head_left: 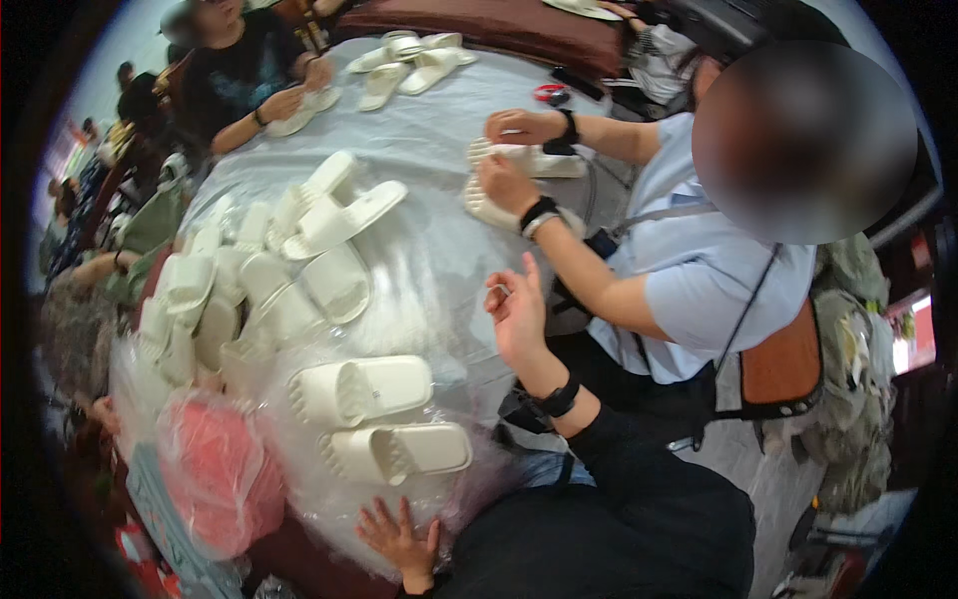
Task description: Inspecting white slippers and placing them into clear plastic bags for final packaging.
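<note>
Head view: white slide sandals (361, 387) lying paired on a crinkled clear plastic sheet (299, 469).
Left hand (397, 537) lies flat, fingers spread, on the sheet's near edge, probably pinning it; right hand (519, 317), lifted beside the sheet, pinches a small clear scrap.
</note>
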{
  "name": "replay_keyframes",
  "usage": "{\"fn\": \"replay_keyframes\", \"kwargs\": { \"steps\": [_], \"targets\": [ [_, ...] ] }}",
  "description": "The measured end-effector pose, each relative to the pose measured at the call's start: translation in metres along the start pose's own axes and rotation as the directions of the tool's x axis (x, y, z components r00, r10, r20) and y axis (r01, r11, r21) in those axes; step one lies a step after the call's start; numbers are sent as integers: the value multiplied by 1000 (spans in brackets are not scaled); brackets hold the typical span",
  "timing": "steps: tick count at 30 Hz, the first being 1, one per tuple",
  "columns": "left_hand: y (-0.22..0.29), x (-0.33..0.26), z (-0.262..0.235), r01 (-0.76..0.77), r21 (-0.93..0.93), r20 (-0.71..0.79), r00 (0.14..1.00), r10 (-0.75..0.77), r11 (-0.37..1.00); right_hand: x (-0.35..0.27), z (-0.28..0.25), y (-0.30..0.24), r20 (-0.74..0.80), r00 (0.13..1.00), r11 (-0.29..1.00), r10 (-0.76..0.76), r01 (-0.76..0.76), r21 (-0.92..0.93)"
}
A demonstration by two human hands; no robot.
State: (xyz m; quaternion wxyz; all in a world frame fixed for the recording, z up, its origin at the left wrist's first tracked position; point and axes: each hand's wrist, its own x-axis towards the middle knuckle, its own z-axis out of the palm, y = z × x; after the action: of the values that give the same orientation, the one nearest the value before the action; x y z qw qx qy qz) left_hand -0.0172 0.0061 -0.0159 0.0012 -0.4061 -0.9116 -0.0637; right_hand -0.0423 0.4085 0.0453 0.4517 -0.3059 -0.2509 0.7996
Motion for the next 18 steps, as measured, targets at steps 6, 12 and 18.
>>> {"fn": "replay_keyframes", "kwargs": {
  "steps": [6, 12, 18],
  "targets": [
    [-3, -2, -2, 42, 99, 33, 998, -45, 994, -27, -19, 9, 434, 866, 878, 249, -13, -478],
    [5, 10, -21, 37, -10, 68, 997, -37, 999, -69, -1, 32, 892, 274, 617, 359, 647, -448],
    [36, 30, -65, 122, -231, 72, 992, -108, 965, -85, -3, 79, 895, 230, 260, 383, 903, -343]
  ]
}}
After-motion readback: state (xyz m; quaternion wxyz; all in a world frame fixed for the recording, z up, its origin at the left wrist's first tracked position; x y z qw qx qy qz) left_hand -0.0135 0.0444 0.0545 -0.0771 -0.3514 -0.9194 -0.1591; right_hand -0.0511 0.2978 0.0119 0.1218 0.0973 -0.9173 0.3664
